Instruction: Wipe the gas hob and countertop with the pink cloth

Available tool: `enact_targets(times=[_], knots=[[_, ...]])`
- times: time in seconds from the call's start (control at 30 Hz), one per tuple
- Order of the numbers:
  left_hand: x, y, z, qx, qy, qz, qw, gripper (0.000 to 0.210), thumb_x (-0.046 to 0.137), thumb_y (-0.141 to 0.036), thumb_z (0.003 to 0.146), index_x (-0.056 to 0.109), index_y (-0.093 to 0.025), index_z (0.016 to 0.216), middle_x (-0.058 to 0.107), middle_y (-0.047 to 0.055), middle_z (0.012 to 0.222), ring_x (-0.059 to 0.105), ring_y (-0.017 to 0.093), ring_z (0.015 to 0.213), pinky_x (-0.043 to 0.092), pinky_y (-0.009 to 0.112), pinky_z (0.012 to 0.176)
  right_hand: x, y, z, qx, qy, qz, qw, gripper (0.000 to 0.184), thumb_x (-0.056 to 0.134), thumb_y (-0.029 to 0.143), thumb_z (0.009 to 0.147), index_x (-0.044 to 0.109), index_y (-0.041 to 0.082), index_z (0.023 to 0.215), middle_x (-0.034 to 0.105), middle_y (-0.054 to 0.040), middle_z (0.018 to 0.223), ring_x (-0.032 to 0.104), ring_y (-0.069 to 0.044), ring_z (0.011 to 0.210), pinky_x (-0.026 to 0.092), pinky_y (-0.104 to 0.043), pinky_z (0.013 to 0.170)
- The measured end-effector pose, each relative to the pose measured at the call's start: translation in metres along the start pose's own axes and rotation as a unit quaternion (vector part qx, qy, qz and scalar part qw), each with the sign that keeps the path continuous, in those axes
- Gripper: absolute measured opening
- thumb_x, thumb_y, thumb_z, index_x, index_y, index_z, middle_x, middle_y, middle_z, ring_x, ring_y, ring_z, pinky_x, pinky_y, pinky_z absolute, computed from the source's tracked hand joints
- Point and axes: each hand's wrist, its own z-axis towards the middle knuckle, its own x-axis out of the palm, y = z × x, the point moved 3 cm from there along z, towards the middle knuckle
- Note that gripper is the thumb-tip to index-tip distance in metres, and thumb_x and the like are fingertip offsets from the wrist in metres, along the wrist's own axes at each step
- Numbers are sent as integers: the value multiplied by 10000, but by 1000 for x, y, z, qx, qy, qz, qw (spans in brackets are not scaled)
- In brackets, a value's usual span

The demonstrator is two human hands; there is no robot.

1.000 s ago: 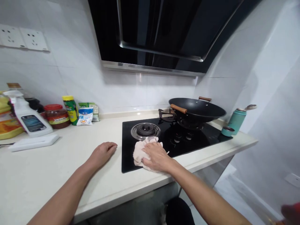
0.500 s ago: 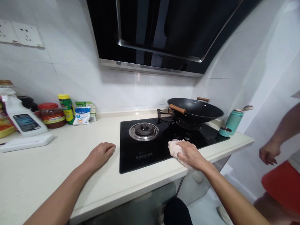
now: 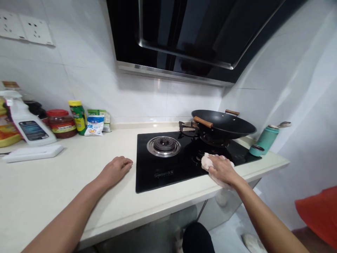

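My right hand (image 3: 223, 169) presses a pale, crumpled cloth (image 3: 206, 162) onto the front of the black glass gas hob (image 3: 155, 181), beside the control knobs. Part of the cloth hangs toward the counter's front edge under my palm. Left of the hob, my left hand (image 3: 116, 171) rests on the counter with its fingers curled together and nothing visible in them. A bare round burner (image 3: 163, 146) is on the hob's left side. On the right burner stands a black wok (image 3: 223, 123) with wooden handles, behind my right hand.
A spray bottle (image 3: 33, 128), a red-lidded jar (image 3: 61, 123), a yellow-capped container (image 3: 78, 117) and seasoning packets (image 3: 94, 125) line the back left. A teal flask (image 3: 268, 138) and its cup (image 3: 256, 150) stand right. The range hood (image 3: 179, 38) hangs above. Someone's red clothing (image 3: 319, 212) shows at right.
My right hand and the cloth have slid right along the hob's front, uncovering the knob area. My left hand has stayed put. The other person's hand has left the view.
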Motion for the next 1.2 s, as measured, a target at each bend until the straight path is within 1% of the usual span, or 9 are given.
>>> enact_targets(times=[0.1,0.2,0.4,0.5,0.6,0.8,0.97,1.07,1.2], knots=[[2,5,1,-2,0,-1,1000,450,411,-524,925,739,-229,1014,729,83,1041,646,275,1015,491,381,913,3,-1,-2,-72,6,39,997,573,468,386,879,515,203,1420,514,-134,1478,417,-335,1361,319,-477,1058],[3,7,2,-4,-2,-6,1000,451,426,-539,917,744,-232,1007,731,80,1029,650,275,998,499,371,898,8,-12,-8,-78,0,62,995,547,477,429,879,561,218,1377,542,-121,1454,445,-311,1349,342,-458,1064],[1,5,2,-7,-5,-3,1000,467,445,-575,897,759,-241,990,739,81,1035,655,284,994,511,370,898,17,-69,-2,40,-11,1,999,465,452,370,886,619,252,1303,544,-111,1426,479,-336,1282,392,-515,983],[1,4,2,-4,-3,-3,1000,482,447,-595,891,762,-244,990,741,80,1031,657,286,998,515,374,899,17,-97,12,101,-22,-27,994,429,444,411,918,649,270,1268,510,-122,1418,479,-354,1248,396,-536,957],[1,5,3,0,1,-5,1000,497,441,-607,891,763,-241,989,739,86,1029,655,288,1005,516,376,901,13,-110,33,146,-20,-52,988,409,493,450,913,683,291,1239,525,-150,1340,493,-371,1188,389,-548,940],[3,7,4,-3,-1,-6,1000,502,446,-611,888,768,-240,989,739,84,1016,659,287,989,525,368,876,10,-102,86,122,12,28,992,463,516,419,924,644,226,1325,615,-178,1263,546,-346,1173,404,-455,946],[4,7,6,2,0,-3,1000,496,447,-615,889,773,-248,965,739,87,998,649,290,991,523,370,872,8,-89,124,51,65,118,990,508,427,497,974,674,176,1280,720,-99,1158,660,-234,981,468,-295,836],[5,9,7,2,5,5,1000,485,451,-606,890,775,-254,971,735,82,988,652,288,981,521,368,868,3,-75,134,-6,99,141,985,447,472,491,947,730,191,1154,746,-47,1063,665,-204,924,477,-265,816],[6,11,7,7,6,9,1000,462,453,-585,893,770,-261,978,730,74,984,646,285,996,515,366,875,-6,-52,130,-69,123,126,982,281,641,435,817,769,208,921,744,-20,1008,655,-204,936,469,-258,852]])
